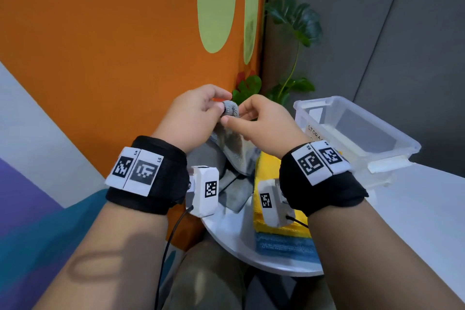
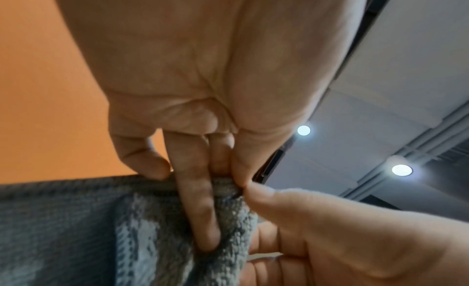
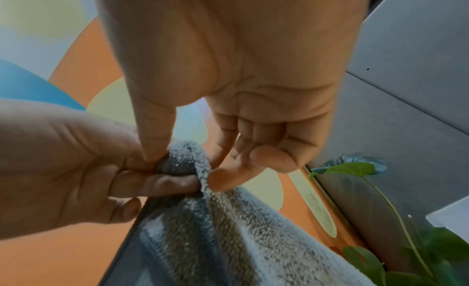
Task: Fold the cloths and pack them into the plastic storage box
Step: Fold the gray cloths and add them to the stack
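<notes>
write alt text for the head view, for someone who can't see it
Two hands, left hand and right hand, pinch the top corner of a grey cloth held up above a small white table. Folded yellow and blue cloths lie below; an empty clear plastic box sits at right.

The head camera is looking down from above at both wrists. Each wrist camera is peering upward, very close, sharing the fluffy grey terry cloth at 6 o'clock.
</notes>
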The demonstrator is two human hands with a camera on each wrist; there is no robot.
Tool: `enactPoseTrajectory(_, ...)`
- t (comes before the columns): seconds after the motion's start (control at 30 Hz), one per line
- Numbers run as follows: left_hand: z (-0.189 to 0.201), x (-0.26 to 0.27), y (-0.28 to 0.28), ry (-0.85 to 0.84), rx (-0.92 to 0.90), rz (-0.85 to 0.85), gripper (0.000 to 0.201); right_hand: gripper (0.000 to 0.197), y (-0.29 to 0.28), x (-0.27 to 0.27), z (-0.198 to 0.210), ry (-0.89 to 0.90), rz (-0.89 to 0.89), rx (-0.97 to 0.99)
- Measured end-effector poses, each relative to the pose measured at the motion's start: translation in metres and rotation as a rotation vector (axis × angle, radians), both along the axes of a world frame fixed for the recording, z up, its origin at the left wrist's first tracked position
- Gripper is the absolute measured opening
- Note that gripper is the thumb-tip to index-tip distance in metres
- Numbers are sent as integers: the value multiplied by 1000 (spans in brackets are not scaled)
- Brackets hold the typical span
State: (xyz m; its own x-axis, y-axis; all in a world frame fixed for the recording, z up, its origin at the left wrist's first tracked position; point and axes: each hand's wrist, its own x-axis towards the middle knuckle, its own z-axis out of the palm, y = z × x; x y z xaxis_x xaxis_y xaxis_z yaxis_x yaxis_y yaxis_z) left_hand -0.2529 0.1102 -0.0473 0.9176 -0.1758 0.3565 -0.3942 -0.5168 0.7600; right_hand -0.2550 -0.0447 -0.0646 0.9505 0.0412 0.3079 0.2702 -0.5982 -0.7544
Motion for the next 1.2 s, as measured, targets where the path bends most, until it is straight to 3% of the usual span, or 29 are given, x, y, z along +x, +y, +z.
enactPoseTrajectory(0.17,0,-4,-1,0,90,-59,29,9,0,0,0,-124,-76,-94)
enactPoseTrajectory(0.37,-4,-1,2,3,110,-35,34,3,-1,-1,0,-111,-94,-51)
enactPoseTrajectory(0.5,-11,6,9,-39,378,133,20,6,-6,-2,4,-121,-160,169)
enactPoseTrajectory(0.6,-21,8,11,56,449,83,14,9,-9,-2,9,-138,-158,282)
enactPoseTrajectory(0.67,-24,6,9,80,386,0,14,5,-8,0,9,-176,-173,266)
enactPoseTrajectory(0.73,-24,4,5,119,266,-90,36,2,-7,0,9,-210,-198,205)
enactPoseTrajectory(0.8,-25,4,1,106,253,-130,42,8,-8,-1,10,-204,-208,169)
enactPoseTrajectory(1.0,-33,10,2,165,416,-97,22,43,-8,-5,8,-274,-203,159)
enactPoseTrajectory(1.1,-38,10,6,222,549,-95,25,37,-13,-3,10,-321,-236,130)
enactPoseTrajectory(1.17,-42,11,11,216,621,-50,7,32,-16,-3,12,-333,-242,102)
enactPoseTrajectory(1.2,-44,13,14,208,623,5,8,30,-17,-3,13,-338,-248,86)
